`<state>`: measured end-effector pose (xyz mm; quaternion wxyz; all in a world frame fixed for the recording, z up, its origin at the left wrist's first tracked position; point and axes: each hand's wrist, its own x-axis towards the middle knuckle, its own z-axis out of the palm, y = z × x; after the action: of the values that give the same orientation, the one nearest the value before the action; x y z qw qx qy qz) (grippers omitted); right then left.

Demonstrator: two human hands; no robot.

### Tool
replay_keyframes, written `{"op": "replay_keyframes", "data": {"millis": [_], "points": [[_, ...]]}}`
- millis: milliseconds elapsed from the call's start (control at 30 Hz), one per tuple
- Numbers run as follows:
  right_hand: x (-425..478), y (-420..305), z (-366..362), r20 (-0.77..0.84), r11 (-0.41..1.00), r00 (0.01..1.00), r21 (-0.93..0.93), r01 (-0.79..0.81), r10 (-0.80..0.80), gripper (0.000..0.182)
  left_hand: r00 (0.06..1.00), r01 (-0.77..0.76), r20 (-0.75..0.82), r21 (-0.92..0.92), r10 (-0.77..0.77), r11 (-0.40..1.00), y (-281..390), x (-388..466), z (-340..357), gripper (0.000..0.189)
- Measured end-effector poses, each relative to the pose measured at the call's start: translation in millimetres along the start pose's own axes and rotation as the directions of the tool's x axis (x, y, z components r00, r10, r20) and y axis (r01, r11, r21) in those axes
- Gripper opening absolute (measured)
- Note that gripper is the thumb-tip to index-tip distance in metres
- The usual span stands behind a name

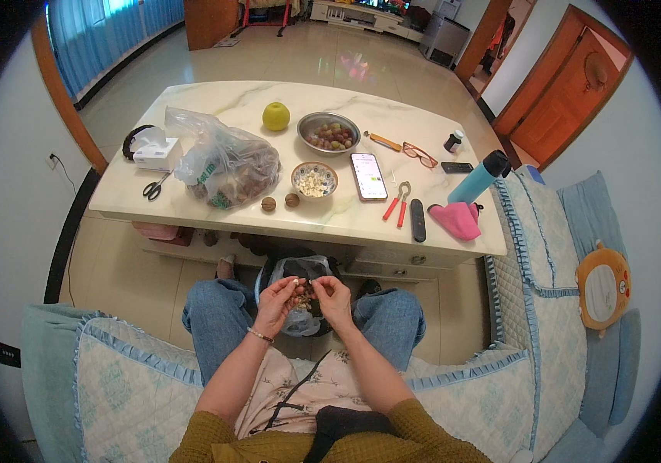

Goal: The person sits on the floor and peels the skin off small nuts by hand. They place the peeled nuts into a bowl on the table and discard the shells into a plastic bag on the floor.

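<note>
My left hand [277, 305] pinches a small pale piece of walnut kernel [296, 281] between thumb and fingertips. Close beside it, my right hand [332, 299] has thumb and forefinger pressed together on a tiny bit, too small to make out well. Both hands are over a lined trash bin [301, 325] between my knees, with shell scraps [305, 303] inside. On the table ahead, a patterned bowl [314, 180] holds pale kernel pieces. Two whole walnuts [268, 204] lie near it, and a red-handled nutcracker [398, 204] is farther right.
The marble-topped table [232, 219] carries a plastic bag [229, 168], scissors [156, 186], tissue box [158, 155], green apple [276, 117], metal bowl of grapes [328, 133], phone [368, 177], glasses [420, 155], remote [417, 220], blue bottle [475, 180] and pink cloth item [457, 220].
</note>
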<state>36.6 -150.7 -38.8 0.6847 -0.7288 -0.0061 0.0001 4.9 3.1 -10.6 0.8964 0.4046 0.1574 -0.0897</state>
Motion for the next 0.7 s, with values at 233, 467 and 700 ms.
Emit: {"op": "replay_keyframes", "data": {"millis": [233, 467, 700], "points": [[-1.8, -6.6, -1.0, -0.018, 0.999, 1.0, -0.045, 0.014, -0.015, 0.014, 1.0, -0.006, 0.013, 0.02, 0.005, 1.0, 0.9, -1.5, 0.6, 0.021], [-1.3, -6.5, -0.4, -0.017, 0.996, 0.999, -0.088, 0.033, -0.034, 0.014, 1.0, 0.007, 0.01, 0.039, -0.007, 0.999, 1.7, -2.0, 2.1, 0.022], [-4.4, -24.3, -0.6, -0.009, 0.992, 1.0, -0.125, 0.015, -0.017, 0.019, 1.0, 0.014, 0.002, 0.043, -0.014, 0.999, -0.1, 0.1, -0.7, 0.023]]}}
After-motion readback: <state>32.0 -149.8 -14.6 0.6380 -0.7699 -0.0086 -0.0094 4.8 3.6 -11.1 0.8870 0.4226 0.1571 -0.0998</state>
